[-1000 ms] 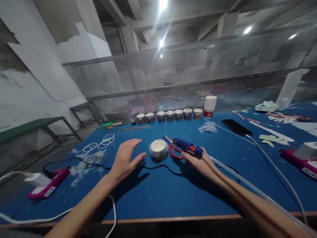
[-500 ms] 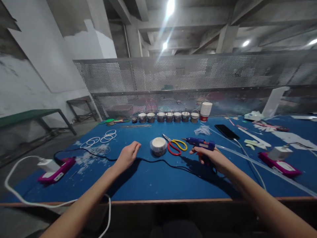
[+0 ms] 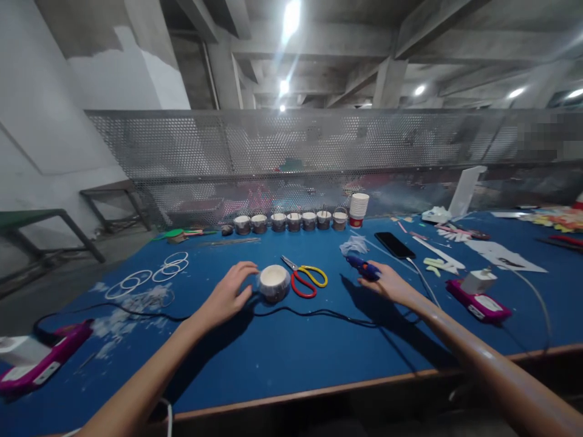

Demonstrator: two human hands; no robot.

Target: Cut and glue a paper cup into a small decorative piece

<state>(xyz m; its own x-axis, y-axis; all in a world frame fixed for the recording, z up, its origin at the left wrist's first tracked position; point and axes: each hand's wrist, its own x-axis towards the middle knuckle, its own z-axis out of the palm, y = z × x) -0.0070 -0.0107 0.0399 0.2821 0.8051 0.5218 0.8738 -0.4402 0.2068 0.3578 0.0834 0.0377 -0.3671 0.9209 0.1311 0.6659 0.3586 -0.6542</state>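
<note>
My left hand (image 3: 230,295) is open, thumb and fingers apart, at the left side of a small wrapped paper cup (image 3: 274,284); whether the fingertips touch it I cannot tell. The cup stands upright, its outside covered in dark, filmy wrapping. In my right hand (image 3: 388,283) is a blue hot glue gun (image 3: 363,267), held above the table with its nozzle pointing left and away from me. Between cup and gun lie scissors (image 3: 304,279) with one red and one yellow handle, blades partly apart.
Several similar cups (image 3: 294,222) line the back beside a stack of paper cups (image 3: 359,209). White rings (image 3: 170,267) lie left. A black cord (image 3: 291,311) crosses the table. A phone (image 3: 394,245) and purple power strips (image 3: 478,301) (image 3: 45,358) lie at the sides.
My left hand has opened from a closed pose and come up to the cup. The glue gun has turned to point further away from me. The whole view has swung right.
</note>
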